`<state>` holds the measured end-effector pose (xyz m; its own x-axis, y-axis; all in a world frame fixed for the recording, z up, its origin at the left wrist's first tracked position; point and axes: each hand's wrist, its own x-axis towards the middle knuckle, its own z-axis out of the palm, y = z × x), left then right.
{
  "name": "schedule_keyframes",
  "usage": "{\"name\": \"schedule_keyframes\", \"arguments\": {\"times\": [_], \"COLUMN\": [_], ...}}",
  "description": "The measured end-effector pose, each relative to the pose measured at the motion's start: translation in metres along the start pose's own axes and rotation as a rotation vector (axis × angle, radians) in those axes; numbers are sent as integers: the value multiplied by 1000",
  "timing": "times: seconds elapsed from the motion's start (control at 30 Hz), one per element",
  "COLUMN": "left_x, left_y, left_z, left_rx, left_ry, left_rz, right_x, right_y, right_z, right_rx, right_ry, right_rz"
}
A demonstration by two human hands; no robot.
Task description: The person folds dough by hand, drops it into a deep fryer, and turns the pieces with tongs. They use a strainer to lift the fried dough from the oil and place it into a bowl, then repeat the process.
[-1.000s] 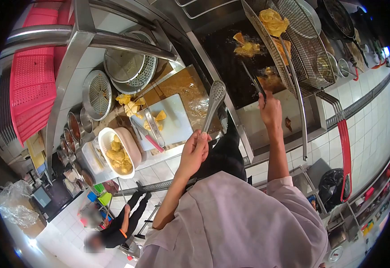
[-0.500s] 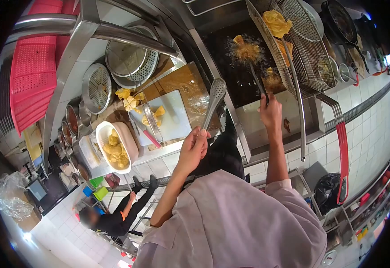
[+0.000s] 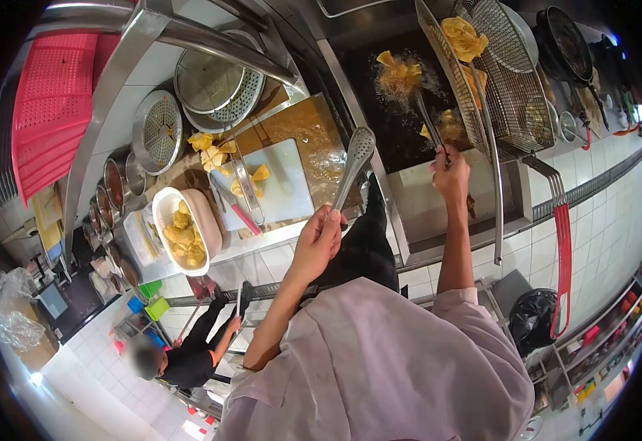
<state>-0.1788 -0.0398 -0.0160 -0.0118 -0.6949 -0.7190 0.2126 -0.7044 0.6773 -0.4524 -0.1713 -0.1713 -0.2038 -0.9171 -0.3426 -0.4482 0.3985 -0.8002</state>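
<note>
My left hand point(image 3: 319, 246) is closed around the handle of a perforated spoon point(image 3: 360, 151), held up beside the fryer's edge. My right hand point(image 3: 451, 176) grips a slim dark utensil, seemingly tongs point(image 3: 429, 117), whose far end reaches into the dark oil point(image 3: 368, 99). Near that tip a yellow-orange frying piece point(image 3: 398, 76) sits amid bubbles. Another piece point(image 3: 449, 128) fries closer to my right hand, partly hidden by foam. Right of the oil, a wire fry basket point(image 3: 512, 110) holds a folded yellow fried piece point(image 3: 464, 38) and an orange one.
At left, a white cutting board point(image 3: 284, 176) carries yellow pieces and a red-handled knife point(image 3: 244, 218). A white tub point(image 3: 214, 220) holds battered pieces. The basket's red handle point(image 3: 563, 250) juts out at right. A co-worker point(image 3: 196, 360) is at lower left.
The view has shifted slightly. My right hand and its utensil have moved a little, and the large frying piece has shifted slightly. The co-worker's arms have moved. My left hand still holds the spoon.
</note>
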Motion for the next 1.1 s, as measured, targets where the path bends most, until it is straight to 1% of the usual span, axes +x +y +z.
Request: {"name": "schedule_keyframes", "arguments": {"times": [0.07,0.17,0.47,0.57,0.67,0.77,0.87,1.1], "left_x": [0,-1,-6,-7,-7,-8,-9,-9], "left_y": [-2,-6,-5,-8,-12,-13,-14,-19], "left_z": [0,2,4,4,4,4,4,5], "left_rx": [-2,-5,-16,-12,-8,-16,-12,-16], "left_ry": [1,2,-11,-7,-7,-14,-5,-29], "left_rz": [1,8,12,17,20,28,28,54], "right_x": [-3,-10,-11,-10,-4,-4,-3,-5], "right_y": [3,-6,1,-1,12,7,6,19], "right_z": [-5,-13,-22,-28,-32,-38,-41,-28], "right_rx": [48,78,46,15,-36,-50,-27,142], "right_ry": [-20,-64,-112,-114,-104,-104,-124,-59], "right_rz": [38,21,-7,-24,-70,-68,-35,96]}}
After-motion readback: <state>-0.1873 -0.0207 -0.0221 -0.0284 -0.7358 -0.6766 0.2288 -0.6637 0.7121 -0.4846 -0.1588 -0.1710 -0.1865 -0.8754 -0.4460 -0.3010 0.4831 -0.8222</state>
